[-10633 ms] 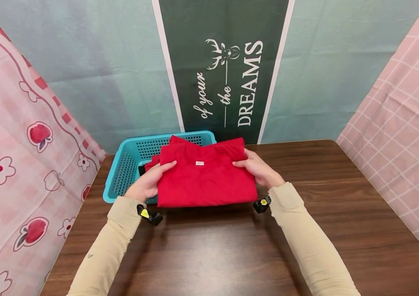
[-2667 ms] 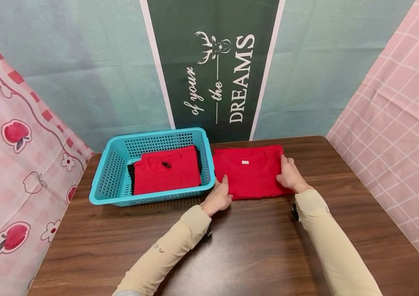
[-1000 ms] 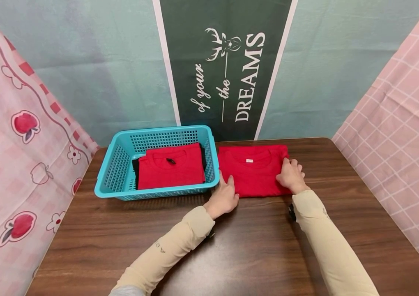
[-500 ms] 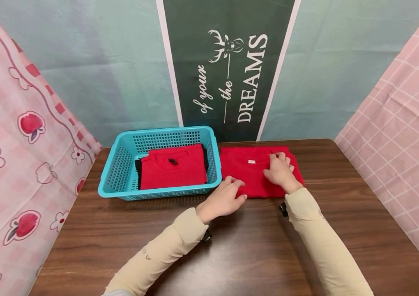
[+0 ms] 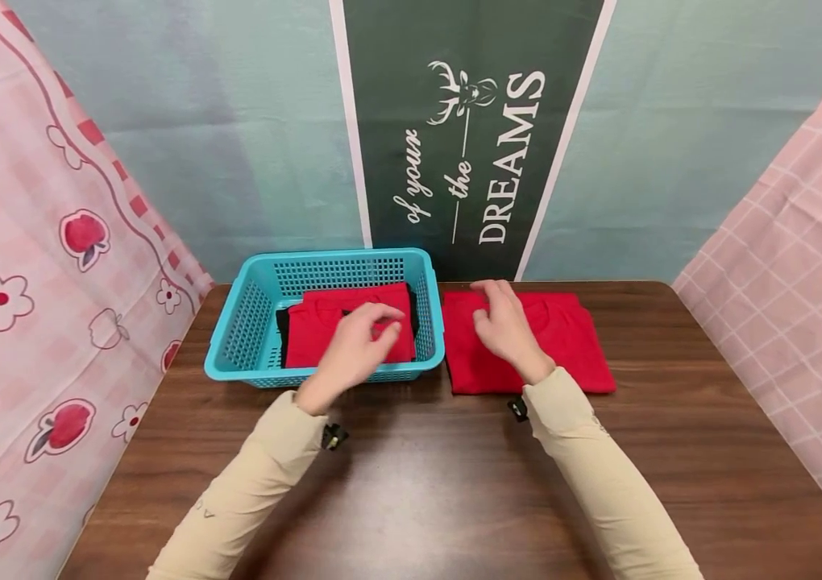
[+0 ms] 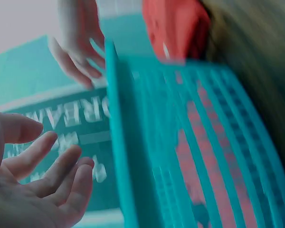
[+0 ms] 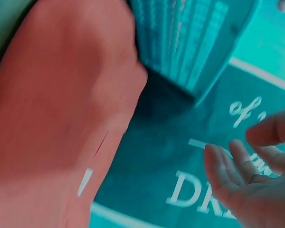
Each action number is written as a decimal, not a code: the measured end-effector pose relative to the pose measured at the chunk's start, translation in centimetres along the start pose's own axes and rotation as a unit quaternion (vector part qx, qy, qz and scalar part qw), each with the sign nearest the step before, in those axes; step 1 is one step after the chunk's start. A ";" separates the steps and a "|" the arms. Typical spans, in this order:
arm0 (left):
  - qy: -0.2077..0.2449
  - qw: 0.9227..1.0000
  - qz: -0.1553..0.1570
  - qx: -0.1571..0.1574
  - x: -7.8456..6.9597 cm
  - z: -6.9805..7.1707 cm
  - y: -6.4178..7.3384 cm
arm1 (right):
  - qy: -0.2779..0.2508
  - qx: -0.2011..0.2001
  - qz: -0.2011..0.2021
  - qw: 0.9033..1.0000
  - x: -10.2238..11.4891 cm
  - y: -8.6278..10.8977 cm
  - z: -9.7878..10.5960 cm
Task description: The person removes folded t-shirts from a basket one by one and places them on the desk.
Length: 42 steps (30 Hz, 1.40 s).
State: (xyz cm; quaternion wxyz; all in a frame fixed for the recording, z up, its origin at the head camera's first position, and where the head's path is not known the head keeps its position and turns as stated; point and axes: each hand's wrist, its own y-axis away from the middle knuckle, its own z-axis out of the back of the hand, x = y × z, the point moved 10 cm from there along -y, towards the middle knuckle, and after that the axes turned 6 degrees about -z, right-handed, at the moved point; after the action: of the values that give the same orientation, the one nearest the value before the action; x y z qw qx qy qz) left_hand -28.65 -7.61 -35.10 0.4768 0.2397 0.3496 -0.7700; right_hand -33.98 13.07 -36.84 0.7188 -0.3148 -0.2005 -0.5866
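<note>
Hovering above the blue rectangular basket of perforated plastic [image 5: 255,322], the left hand [image 5: 360,342] has its thumb and fingers apart, gently bent, with nothing between them. The right hand [image 5: 508,326] is likewise unloaded, its fingers parted and raised over a neatly folded red cloth shirt [image 5: 574,346], which lies flat on the dark brown wood-grain table [image 5: 411,499] just to the right of the basket. Inside the basket lies another folded red garment [image 5: 309,346], with black fabric [image 5: 284,330] showing at its edges.

Crowding looks like the main risk: the basket's right rim sits so close to the shirt that I cannot tell whether they touch, and a knock to the basket could push that side into ruffles. A low sweep of the right hand or its black wrist strap [image 5: 517,408] could drag the top layer and spoil the fold. Should fingers dip into the basket, a shallow pinch might catch a single layer and let the garment unroll, while too deep a grip could pull up the black fabric with it. Lifting too low could snag cloth on the rim.
</note>
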 end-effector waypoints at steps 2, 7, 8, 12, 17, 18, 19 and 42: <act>-0.020 0.999 0.022 -0.017 2.0 1.8 0.3 | -0.020 -0.001 0.015 1.000 1.3 0.0 -0.8; -0.064 0.995 0.071 -0.040 6.4 5.1 1.3 | -0.063 0.018 0.051 0.997 4.1 0.0 -3.3; -0.067 0.993 0.084 -0.039 7.2 5.6 1.6 | -0.068 0.026 0.057 0.996 4.6 0.0 -3.8; -0.075 0.986 0.145 -0.014 10.3 6.3 2.5 | -0.042 0.071 0.071 0.994 6.3 -0.1 -6.5; -0.094 0.975 0.198 0.034 13.3 6.1 3.0 | 0.092 0.150 0.069 0.982 7.9 0.1 -10.3; -0.095 0.972 0.211 0.043 13.8 6.0 3.1 | 0.117 0.168 0.062 0.977 8.0 0.2 -11.1; -0.093 0.969 0.222 0.052 14.2 5.9 3.2 | 0.137 0.183 0.055 0.972 8.1 0.3 -11.7; -0.032 0.921 0.360 0.147 18.8 4.9 3.8 | 0.162 0.192 -0.095 0.963 5.8 -1.1 -14.7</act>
State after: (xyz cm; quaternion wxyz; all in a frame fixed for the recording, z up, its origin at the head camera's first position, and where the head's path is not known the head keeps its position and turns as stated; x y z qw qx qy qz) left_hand -33.49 -23.19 -46.39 0.6923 0.3914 0.1074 -0.5967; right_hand -34.91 -1.35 -43.43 0.7298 -0.0511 -0.2195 -0.6454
